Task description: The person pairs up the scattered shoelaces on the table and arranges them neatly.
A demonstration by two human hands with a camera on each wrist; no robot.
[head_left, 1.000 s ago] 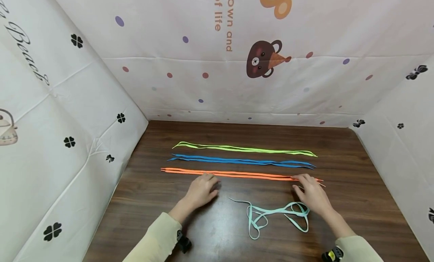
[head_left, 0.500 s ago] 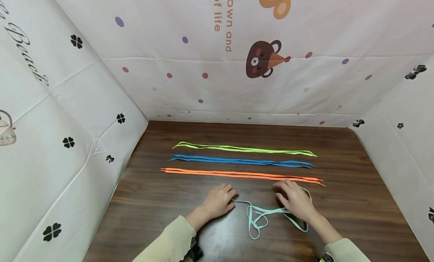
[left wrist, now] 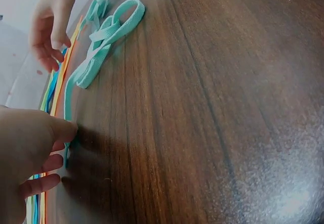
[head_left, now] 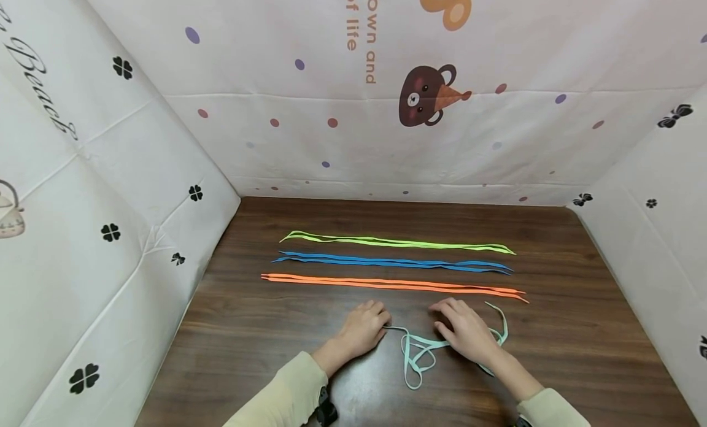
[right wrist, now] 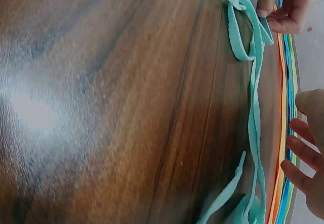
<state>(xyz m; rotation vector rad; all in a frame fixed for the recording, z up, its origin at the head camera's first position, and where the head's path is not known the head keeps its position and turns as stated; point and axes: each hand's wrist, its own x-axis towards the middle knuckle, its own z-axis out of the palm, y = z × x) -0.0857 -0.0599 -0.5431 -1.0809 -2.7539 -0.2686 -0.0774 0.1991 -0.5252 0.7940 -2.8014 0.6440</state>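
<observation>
A tangled mint-green shoelace (head_left: 406, 356) lies on the table, its loops between and under my hands. With thumb and fingertips, my left hand (head_left: 361, 330) pinches the lace near its left end; in the left wrist view a short tail sticks out past the thumb (left wrist: 65, 131). My right hand (head_left: 469, 332) hovers over the right part of the lace, its fingers loosely bent and holding nothing. In the right wrist view those fingers (right wrist: 302, 150) are apart from the lace, which runs beside them. Part of the bundle is hidden under the right hand in the head view.
Beyond the hands lie straight, roughly parallel laces: orange (head_left: 386, 284), then blue (head_left: 386, 262), then yellow-green (head_left: 386, 240) farthest back. They rest on a dark wooden table (head_left: 221, 353). White printed cloth (head_left: 331, 145) walls stand at the back and both sides.
My left hand has moved right to the mint-green lace's end and taken hold of it. My right hand has shifted left and nearer, off the orange laces, and a lace end now shows behind it.
</observation>
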